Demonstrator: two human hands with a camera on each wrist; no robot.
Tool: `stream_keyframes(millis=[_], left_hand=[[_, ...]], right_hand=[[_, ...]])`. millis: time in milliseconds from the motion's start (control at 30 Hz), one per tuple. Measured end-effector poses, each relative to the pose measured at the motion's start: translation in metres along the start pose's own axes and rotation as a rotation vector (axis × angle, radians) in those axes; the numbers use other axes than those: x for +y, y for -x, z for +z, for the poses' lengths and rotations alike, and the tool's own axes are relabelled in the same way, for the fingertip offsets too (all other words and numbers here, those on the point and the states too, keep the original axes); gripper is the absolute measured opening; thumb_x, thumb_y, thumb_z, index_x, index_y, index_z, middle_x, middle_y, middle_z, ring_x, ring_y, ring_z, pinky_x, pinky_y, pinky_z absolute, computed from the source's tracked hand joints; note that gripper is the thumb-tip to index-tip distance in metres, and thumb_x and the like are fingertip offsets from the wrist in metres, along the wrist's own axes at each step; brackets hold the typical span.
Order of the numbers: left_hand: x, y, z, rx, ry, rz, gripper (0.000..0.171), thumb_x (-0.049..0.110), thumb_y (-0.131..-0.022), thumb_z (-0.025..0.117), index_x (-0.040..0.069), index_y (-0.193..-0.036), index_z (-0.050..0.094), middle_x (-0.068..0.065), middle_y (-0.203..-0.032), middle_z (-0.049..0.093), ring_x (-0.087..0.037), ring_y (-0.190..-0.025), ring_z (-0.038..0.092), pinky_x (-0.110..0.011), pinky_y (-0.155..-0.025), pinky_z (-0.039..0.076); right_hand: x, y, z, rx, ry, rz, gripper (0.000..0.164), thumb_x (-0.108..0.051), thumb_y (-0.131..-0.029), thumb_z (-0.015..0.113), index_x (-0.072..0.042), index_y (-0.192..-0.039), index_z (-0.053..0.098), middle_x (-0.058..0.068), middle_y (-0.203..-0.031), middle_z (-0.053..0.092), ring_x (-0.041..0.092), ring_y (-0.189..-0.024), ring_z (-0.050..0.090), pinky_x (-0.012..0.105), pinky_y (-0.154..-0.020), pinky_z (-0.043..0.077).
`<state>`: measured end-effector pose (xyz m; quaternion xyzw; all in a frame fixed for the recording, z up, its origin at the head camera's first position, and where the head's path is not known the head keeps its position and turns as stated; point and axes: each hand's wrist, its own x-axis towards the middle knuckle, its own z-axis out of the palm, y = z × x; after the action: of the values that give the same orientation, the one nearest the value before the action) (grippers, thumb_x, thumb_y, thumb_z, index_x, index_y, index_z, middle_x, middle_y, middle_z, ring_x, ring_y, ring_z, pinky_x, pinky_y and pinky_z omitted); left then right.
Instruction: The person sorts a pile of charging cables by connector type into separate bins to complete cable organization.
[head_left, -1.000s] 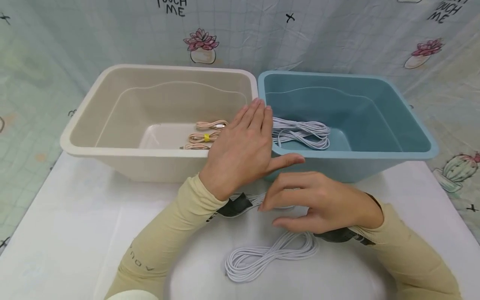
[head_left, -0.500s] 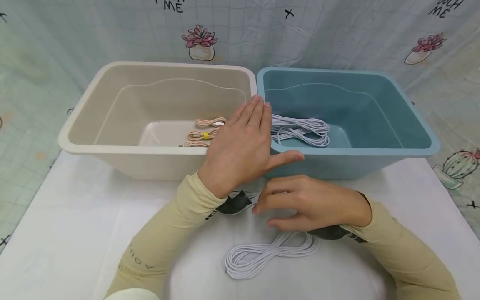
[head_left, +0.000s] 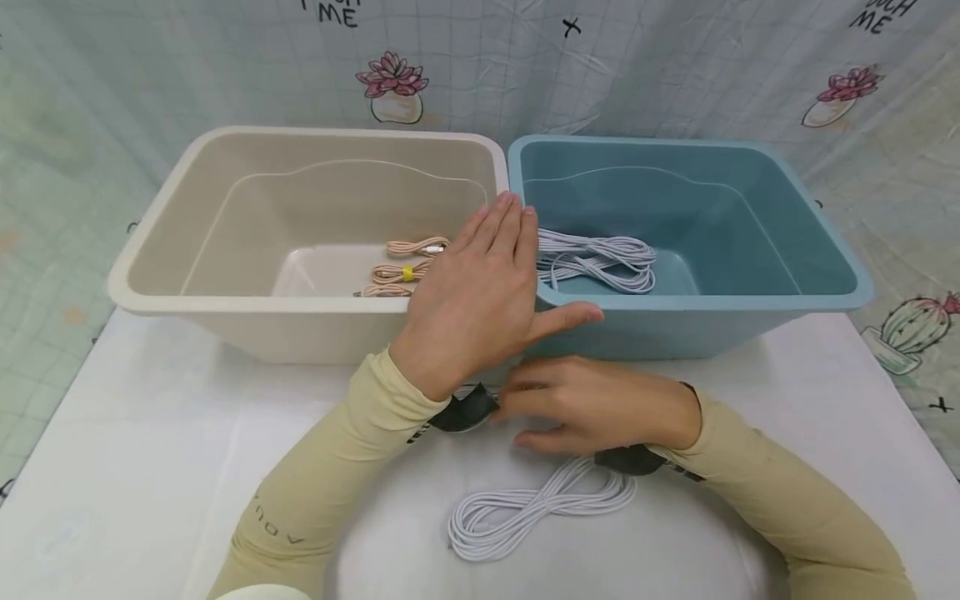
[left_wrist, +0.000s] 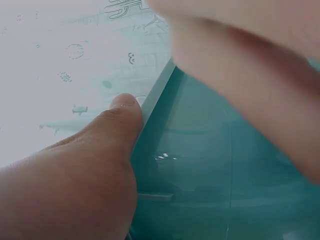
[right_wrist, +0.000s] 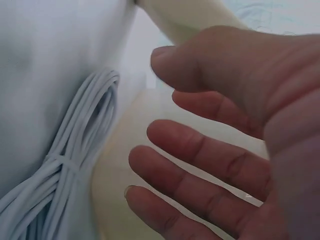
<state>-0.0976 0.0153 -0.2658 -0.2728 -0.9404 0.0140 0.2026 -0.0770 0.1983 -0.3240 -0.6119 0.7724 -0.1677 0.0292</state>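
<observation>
My left hand (head_left: 480, 292) lies with straight fingers over the adjoining rims of a beige bin (head_left: 262, 304) and a blue bin (head_left: 712, 303), its thumb out along the blue bin's front. Just below it, my right hand (head_left: 588, 406) reaches left with loosely bent, spread fingers. In the right wrist view a coiled white cable (right_wrist: 65, 160), tied at its middle, lies apart from those fingers. Another white cable bundle is mostly hidden behind my hands in the head view. Nearer the front, a looped white cable (head_left: 540, 510) rests on the table.
Several orange cables (head_left: 390, 274), one with a yellow tie, lie in the beige bin. White cable bundles (head_left: 611, 258) lie in the blue bin. A patterned curtain (head_left: 480, 67) hangs behind both bins. The white table (head_left: 187, 467) extends in front.
My right hand has moved left and slightly up, covering more of the white cable behind it. The left hand keeps its place on the rims.
</observation>
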Motion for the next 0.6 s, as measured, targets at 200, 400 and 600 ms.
stream_keyframes(millis=[200, 400, 600], left_hand=[[0.0, 0.0, 0.001, 0.019, -0.009, 0.0, 0.114, 0.09, -0.088, 0.038, -0.004, -0.153, 0.046, -0.021, -0.157, 0.05, -0.03, -0.154, 0.042, -0.038, -0.132, 0.03], [0.0, 0.0, -0.001, -0.014, 0.005, -0.006, 0.114, 0.09, -0.088, 0.038, -0.004, -0.154, 0.044, -0.021, -0.159, 0.048, -0.03, -0.156, 0.039, -0.038, -0.132, 0.029], [0.0, 0.0, 0.0, -0.015, 0.005, -0.005, 0.114, 0.089, -0.089, 0.037, -0.004, -0.154, 0.044, -0.022, -0.159, 0.047, -0.03, -0.156, 0.039, -0.039, -0.132, 0.029]], right_hand=[[0.005, -0.002, 0.005, -0.015, 0.019, 0.044, 0.022, -0.025, -0.095, 0.075, -0.012, -0.111, 0.066, -0.002, -0.11, 0.069, 0.009, -0.101, 0.065, 0.028, -0.089, 0.057], [0.011, -0.003, 0.009, -0.041, 0.04, 0.09, 0.031, -0.024, -0.093, 0.077, -0.012, -0.12, 0.068, -0.002, -0.116, 0.071, 0.013, -0.11, 0.066, 0.032, -0.097, 0.057], [0.015, -0.004, 0.012, -0.075, 0.045, 0.131, 0.04, -0.026, -0.092, 0.079, -0.012, -0.127, 0.068, -0.001, -0.122, 0.071, 0.015, -0.116, 0.066, 0.035, -0.102, 0.056]])
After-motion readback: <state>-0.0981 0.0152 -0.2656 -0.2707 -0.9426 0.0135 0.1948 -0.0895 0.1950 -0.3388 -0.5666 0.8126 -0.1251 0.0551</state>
